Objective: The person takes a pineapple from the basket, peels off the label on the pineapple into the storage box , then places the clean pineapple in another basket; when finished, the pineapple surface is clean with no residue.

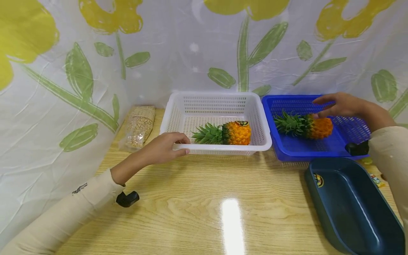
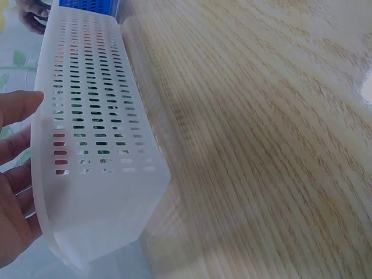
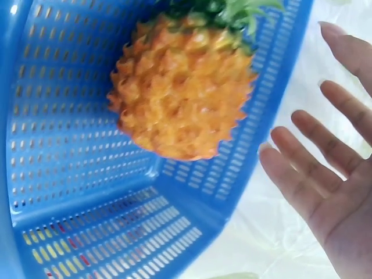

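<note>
While the left hand (image 1: 165,147) grips the white basket's (image 1: 178,106) near rim at centre frame, the right hand (image 1: 339,104) hovers, fingers spread, above the blue basket's (image 1: 287,150) pineapple (image 1: 313,126).

I see my left hand (image 1: 165,148) reaching forward, its fingers (image 1: 182,139) curled in a grip. My right hand (image 1: 339,105) hovers far right, palm down, fingers (image 3: 302,174) straight and spread.
</note>
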`<move>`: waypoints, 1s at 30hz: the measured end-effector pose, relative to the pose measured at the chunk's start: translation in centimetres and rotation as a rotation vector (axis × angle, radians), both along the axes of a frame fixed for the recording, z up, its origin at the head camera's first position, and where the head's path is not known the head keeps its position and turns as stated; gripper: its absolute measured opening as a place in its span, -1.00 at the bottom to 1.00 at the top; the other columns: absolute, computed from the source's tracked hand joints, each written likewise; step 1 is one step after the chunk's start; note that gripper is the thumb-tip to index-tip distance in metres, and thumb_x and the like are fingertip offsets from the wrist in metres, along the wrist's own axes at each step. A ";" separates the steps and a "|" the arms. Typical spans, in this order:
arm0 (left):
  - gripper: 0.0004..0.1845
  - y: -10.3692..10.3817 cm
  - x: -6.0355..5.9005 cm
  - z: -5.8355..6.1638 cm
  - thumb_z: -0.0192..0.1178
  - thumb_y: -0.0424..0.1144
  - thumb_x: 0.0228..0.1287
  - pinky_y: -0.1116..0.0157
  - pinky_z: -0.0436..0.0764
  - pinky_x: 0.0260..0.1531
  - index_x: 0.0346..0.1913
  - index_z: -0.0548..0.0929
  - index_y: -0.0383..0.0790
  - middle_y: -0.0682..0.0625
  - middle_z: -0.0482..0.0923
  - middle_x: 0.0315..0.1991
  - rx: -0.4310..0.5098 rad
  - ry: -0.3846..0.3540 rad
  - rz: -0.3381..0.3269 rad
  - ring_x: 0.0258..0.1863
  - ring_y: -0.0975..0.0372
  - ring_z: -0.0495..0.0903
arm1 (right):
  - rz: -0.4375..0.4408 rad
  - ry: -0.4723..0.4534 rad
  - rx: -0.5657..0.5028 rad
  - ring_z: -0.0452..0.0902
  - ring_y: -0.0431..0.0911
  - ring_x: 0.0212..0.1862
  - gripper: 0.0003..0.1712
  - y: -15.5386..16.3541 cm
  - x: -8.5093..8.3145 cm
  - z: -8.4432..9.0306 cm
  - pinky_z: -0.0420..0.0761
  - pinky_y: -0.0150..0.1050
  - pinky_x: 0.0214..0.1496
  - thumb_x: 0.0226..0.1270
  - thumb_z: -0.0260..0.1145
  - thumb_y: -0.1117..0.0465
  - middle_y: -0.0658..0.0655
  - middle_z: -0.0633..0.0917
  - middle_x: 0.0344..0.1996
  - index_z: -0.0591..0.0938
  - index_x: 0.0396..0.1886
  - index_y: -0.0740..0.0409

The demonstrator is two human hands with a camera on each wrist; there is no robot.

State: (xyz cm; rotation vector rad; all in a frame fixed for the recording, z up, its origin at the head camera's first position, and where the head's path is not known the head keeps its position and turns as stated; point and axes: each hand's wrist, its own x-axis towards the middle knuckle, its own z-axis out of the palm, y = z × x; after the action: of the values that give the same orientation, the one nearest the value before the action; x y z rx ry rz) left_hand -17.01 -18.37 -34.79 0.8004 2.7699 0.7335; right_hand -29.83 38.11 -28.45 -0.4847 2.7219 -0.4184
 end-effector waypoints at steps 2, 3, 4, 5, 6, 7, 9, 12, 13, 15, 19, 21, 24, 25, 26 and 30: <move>-0.75 0.0 0.0 0.0 0.29 -0.07 0.39 0.07 0.61 0.04 0.00 0.68 -0.09 0.04 0.69 -0.07 0.000 -0.003 0.003 -0.03 0.14 0.64 | 0.007 0.004 -0.019 0.42 0.44 0.27 -0.18 -0.4 0.2 0.4 0.42 0.40 0.18 0.39 0.36 -0.02 0.51 0.38 0.37 0.33 0.48 0.29; -0.75 0.0 0.0 0.0 0.29 -0.07 0.38 0.07 0.61 0.03 0.00 0.68 -0.10 0.04 0.69 -0.07 0.001 -0.001 0.001 -0.03 0.13 0.64 | 0.012 0.007 -0.025 0.43 0.43 0.27 -0.19 -0.7 0.3 0.6 0.42 0.41 0.18 0.39 0.36 -0.03 0.51 0.40 0.37 0.34 0.48 0.27; -0.75 0.0 0.0 0.0 0.29 -0.07 0.38 0.06 0.61 0.03 0.01 0.68 -0.10 0.04 0.69 -0.07 0.001 -0.001 -0.001 -0.04 0.13 0.64 | 0.018 0.011 -0.032 0.44 0.42 0.27 -0.20 -0.9 0.4 0.8 0.42 0.40 0.19 0.39 0.36 -0.03 0.50 0.41 0.36 0.35 0.48 0.26; -0.75 0.0 0.0 0.0 0.29 -0.07 0.38 0.06 0.61 0.02 0.01 0.68 -0.10 0.04 0.69 -0.07 0.003 -0.001 -0.001 -0.04 0.13 0.64 | 0.021 0.014 -0.038 0.46 0.41 0.26 -0.21 -1.2 0.6 1.0 0.43 0.40 0.19 0.40 0.36 -0.03 0.49 0.42 0.36 0.36 0.47 0.24; -0.75 0.0 0.0 0.0 0.30 -0.07 0.38 0.06 0.61 0.02 0.01 0.68 -0.10 0.04 0.69 -0.07 0.006 -0.001 -0.001 -0.04 0.13 0.64 | 0.025 0.015 -0.043 0.46 0.40 0.27 -0.22 -1.6 0.7 1.3 0.43 0.39 0.20 0.40 0.35 -0.04 0.47 0.42 0.36 0.37 0.47 0.22; -0.75 0.0 0.0 0.0 0.30 -0.07 0.38 0.06 0.61 0.02 0.01 0.68 -0.10 0.04 0.69 -0.07 0.008 0.001 -0.002 -0.04 0.14 0.64 | 0.033 0.016 -0.046 0.46 0.39 0.27 -0.23 -1.9 0.9 1.5 0.43 0.39 0.20 0.40 0.35 -0.05 0.46 0.43 0.37 0.37 0.48 0.19; -0.75 0.0 0.0 0.0 0.30 -0.08 0.38 0.07 0.61 0.02 0.00 0.68 -0.09 0.05 0.69 -0.08 0.013 0.003 -0.002 -0.04 0.14 0.64 | 0.045 0.018 -0.044 0.46 0.37 0.29 -0.23 -2.8 1.2 2.0 0.44 0.37 0.20 0.40 0.35 -0.07 0.42 0.43 0.38 0.38 0.48 0.14; -0.77 0.0 -0.1 -0.1 0.30 -0.08 0.37 0.08 0.60 0.02 -0.01 0.68 -0.08 0.06 0.69 -0.09 0.021 0.004 0.003 -0.05 0.16 0.64 | 0.062 0.002 -0.054 0.44 0.33 0.31 -0.23 -4.2 1.6 2.6 0.46 0.33 0.21 0.39 0.36 -0.08 0.35 0.42 0.42 0.38 0.49 0.08; -0.78 0.0 -0.1 -0.2 0.30 -0.08 0.37 0.08 0.60 0.02 -0.02 0.68 -0.08 0.06 0.69 -0.09 0.023 0.006 0.002 -0.05 0.16 0.64 | 0.071 -0.003 -0.060 0.44 0.32 0.32 -0.23 -4.7 1.7 2.8 0.46 0.32 0.22 0.38 0.36 -0.08 0.33 0.42 0.42 0.38 0.49 0.06; -0.78 0.0 -0.1 -0.2 0.31 -0.08 0.37 0.08 0.60 0.03 -0.02 0.68 -0.07 0.07 0.69 -0.09 0.027 0.008 0.002 -0.05 0.16 0.64 | 0.086 -0.016 -0.078 0.45 0.31 0.33 -0.23 -5.6 1.9 3.0 0.47 0.29 0.24 0.37 0.38 -0.06 0.31 0.42 0.43 0.38 0.49 0.06; -0.78 0.0 -0.1 -0.3 0.31 -0.09 0.37 0.06 0.60 0.02 -0.03 0.69 -0.08 0.06 0.69 -0.09 0.032 0.012 -0.003 -0.05 0.15 0.64 | 0.120 -0.030 -0.103 0.47 0.27 0.32 -0.23 -7.5 2.2 3.2 0.48 0.25 0.26 0.35 0.41 -0.05 0.27 0.43 0.42 0.40 0.48 0.04; -0.78 -0.1 -0.1 -0.3 0.31 -0.09 0.36 0.07 0.60 0.02 -0.03 0.69 -0.08 0.06 0.69 -0.09 0.034 0.012 -0.004 -0.05 0.15 0.64 | 0.133 -0.035 -0.112 0.48 0.25 0.32 -0.23 -8.5 2.4 3.3 0.49 0.25 0.26 0.33 0.42 -0.06 0.25 0.44 0.42 0.41 0.47 0.02; -0.77 0.0 0.0 -0.2 0.31 -0.10 0.36 0.06 0.61 0.02 -0.02 0.69 -0.10 0.05 0.70 -0.10 0.044 0.013 -0.006 -0.06 0.15 0.64 | 0.157 -0.049 -0.126 0.48 0.22 0.32 -0.24 -9.9 2.5 3.4 0.49 0.24 0.27 0.31 0.43 -0.08 0.20 0.44 0.42 0.43 0.45 -0.02; -0.78 0.0 0.0 -0.2 0.32 -0.10 0.36 0.07 0.61 0.02 -0.03 0.69 -0.10 0.05 0.70 -0.11 0.047 0.010 -0.002 -0.06 0.15 0.65 | 0.164 -0.057 -0.135 0.48 0.21 0.33 -0.24 -10.4 2.5 3.5 0.49 0.24 0.27 0.31 0.44 -0.08 0.18 0.45 0.42 0.43 0.45 -0.02; -0.77 0.0 0.0 -0.1 0.31 -0.10 0.37 0.06 0.61 0.03 -0.02 0.69 -0.11 0.04 0.70 -0.10 0.050 0.008 -0.001 -0.06 0.15 0.65 | 0.171 -0.062 -0.142 0.48 0.20 0.33 -0.24 -10.9 2.6 3.5 0.49 0.24 0.28 0.30 0.44 -0.08 0.17 0.44 0.42 0.43 0.45 -0.03; -0.75 -0.1 0.1 0.1 0.29 -0.10 0.39 0.04 0.59 0.10 0.01 0.67 -0.12 0.00 0.68 -0.03 0.058 -0.002 0.025 0.02 0.10 0.62 | 0.193 -0.087 -0.188 0.47 0.17 0.33 -0.25 -12.7 2.6 3.3 0.51 0.22 0.28 0.28 0.46 -0.06 0.15 0.45 0.42 0.46 0.43 -0.03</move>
State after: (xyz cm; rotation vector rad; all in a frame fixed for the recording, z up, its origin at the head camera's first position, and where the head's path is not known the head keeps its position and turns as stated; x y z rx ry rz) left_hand -16.90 -18.51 -34.65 0.7771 2.7731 0.8226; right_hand -27.27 25.43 -25.17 -0.7534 2.5352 -0.6309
